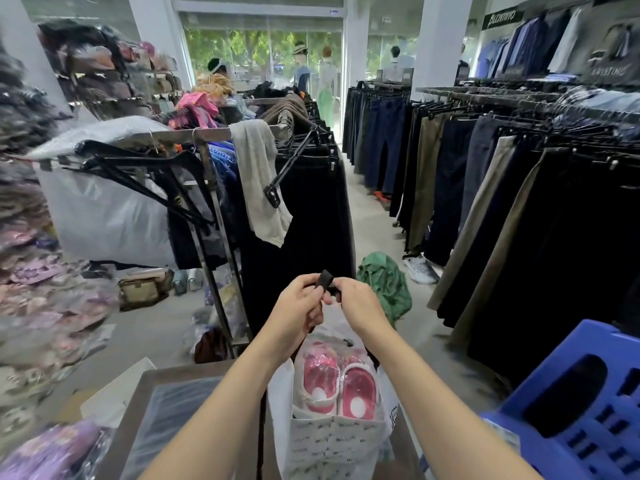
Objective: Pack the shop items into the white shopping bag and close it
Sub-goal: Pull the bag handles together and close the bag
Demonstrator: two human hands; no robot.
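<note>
The white shopping bag (280, 403) hangs open below my hands, over a grey counter. Inside it sits a pair of pink slippers in clear wrap (337, 382), on top of a white printed packet (332, 445). My left hand (299, 306) and my right hand (356, 303) are held together above the bag's mouth. Both pinch the bag's black handle straps (327, 280), which stick up between the fingertips. Further black strap runs down from the hands to the bag's sides.
A grey counter (152, 386) lies under the bag. A blue plastic stool (585, 407) stands at the right. A metal rack of black garments (311, 209) is straight ahead, trouser racks (519, 188) line the right, a green cloth (384, 282) lies on the floor.
</note>
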